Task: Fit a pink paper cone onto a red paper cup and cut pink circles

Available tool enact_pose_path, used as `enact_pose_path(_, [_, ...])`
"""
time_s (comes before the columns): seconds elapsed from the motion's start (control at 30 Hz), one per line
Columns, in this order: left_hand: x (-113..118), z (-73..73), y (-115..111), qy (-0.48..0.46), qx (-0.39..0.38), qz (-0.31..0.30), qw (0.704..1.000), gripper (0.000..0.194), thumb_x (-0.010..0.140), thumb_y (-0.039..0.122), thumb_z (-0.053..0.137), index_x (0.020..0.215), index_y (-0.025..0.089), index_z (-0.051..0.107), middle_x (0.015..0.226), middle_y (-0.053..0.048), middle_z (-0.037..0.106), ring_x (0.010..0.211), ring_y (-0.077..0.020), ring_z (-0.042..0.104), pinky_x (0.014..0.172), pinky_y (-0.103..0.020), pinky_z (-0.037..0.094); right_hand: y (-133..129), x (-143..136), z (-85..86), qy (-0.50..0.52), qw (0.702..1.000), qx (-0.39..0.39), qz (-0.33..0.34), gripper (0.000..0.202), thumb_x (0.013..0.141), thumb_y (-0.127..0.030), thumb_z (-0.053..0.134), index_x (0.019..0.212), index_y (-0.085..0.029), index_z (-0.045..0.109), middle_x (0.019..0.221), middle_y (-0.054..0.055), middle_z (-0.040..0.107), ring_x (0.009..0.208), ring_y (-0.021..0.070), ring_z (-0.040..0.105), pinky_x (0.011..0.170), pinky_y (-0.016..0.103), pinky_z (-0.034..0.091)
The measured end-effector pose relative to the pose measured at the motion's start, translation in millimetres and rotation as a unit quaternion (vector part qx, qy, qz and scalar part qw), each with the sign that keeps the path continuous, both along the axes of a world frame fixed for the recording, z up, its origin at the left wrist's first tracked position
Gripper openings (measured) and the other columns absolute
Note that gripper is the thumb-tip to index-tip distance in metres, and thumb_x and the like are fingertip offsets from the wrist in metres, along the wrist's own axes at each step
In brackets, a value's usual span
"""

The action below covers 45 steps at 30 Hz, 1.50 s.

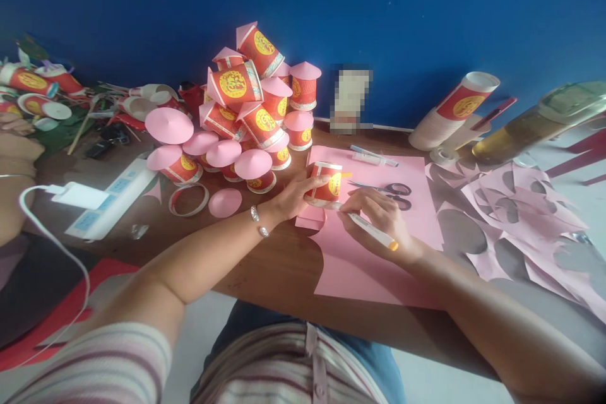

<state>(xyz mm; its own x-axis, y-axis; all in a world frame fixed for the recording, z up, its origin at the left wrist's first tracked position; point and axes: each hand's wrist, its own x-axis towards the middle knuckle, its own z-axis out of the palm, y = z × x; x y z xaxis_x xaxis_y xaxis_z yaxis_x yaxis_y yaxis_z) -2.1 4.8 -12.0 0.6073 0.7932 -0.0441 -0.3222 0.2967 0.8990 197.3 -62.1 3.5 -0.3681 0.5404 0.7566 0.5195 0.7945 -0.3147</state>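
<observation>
My left hand (294,198) is wrapped round a red paper cup (326,186) with a yellow emblem and a pale patterned rim at its lower end. A small yellow-orange piece (347,175) sticks out beside the cup; I cannot tell what it is. In my right hand (386,218) is a white marker (372,231) with a yellow end, its tip close to the cup's lower rim. Beneath both hands lies a large pink paper sheet (360,271). Dark-handled scissors (400,189) and a pale pen (376,156) rest on it.
Left of the sheet, several red cups with pink cone tops (234,85) are piled up. Nearby are a tape roll (207,201), a pink disc (225,202) and a power strip (113,196). Pink paper offcuts (511,202), stacked cups (454,110) and a bottle (530,123) occupy the right.
</observation>
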Motion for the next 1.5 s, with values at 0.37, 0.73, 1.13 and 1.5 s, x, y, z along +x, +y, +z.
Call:
enact_pose_path(0.37, [-1.0, -6.7, 2.3, -0.012, -0.005, -0.007, 1.0, 0.041, 0.089, 0.04, 0.075, 0.125, 0.02, 0.07, 0.111, -0.007, 0.074, 0.108, -0.026, 0.07, 0.081, -0.035, 0.063, 2.3, -0.3, 1.1, -0.003, 0.999, 0.033, -0.002, 0.02, 0.088, -0.006, 0.067, 0.092, -0.024, 0.059, 0.076, 0.0, 0.07, 0.071, 0.0191, 0.071, 0.071, 0.035, 0.059])
enact_pose_path(0.73, [-1.2, -4.1, 1.3, -0.01, -0.02, -0.008, 1.0, 0.041, 0.089, 0.041, 0.075, 0.123, 0.019, 0.069, 0.1, -0.006, 0.071, 0.096, -0.0214, 0.068, 0.081, -0.039, 0.065, 1.5, -2.1, 2.6, 0.009, 0.999, 0.032, -0.019, 0.022, 0.087, -0.004, 0.063, 0.087, -0.025, 0.056, 0.069, -0.003, 0.064, 0.063, 0.016, 0.065, 0.072, 0.035, 0.06])
enact_pose_path(1.13, [-0.7, 2.0, -2.1, -0.002, -0.004, 0.0, 1.0, 0.042, 0.09, 0.042, 0.072, 0.124, 0.017, 0.07, 0.109, -0.009, 0.071, 0.107, -0.0262, 0.067, 0.086, -0.043, 0.065, -0.4, -1.3, -0.5, -0.005, 0.999, 0.03, -0.02, 0.025, 0.085, -0.003, 0.065, 0.087, -0.024, 0.053, 0.069, -0.005, 0.061, 0.062, 0.0147, 0.062, 0.074, 0.035, 0.06])
enact_pose_path(1.5, [0.2, -0.6, -1.4, -0.01, 0.036, -0.012, 0.999, 0.041, 0.093, 0.042, 0.068, 0.124, 0.015, 0.072, 0.107, -0.011, 0.074, 0.105, -0.0266, 0.07, 0.092, -0.041, 0.061, -3.9, -2.9, 2.1, -0.004, 0.999, 0.032, 0.019, 0.023, 0.085, -0.004, 0.068, 0.091, -0.024, 0.057, 0.073, -0.002, 0.068, 0.069, 0.017, 0.067, 0.08, 0.038, 0.062])
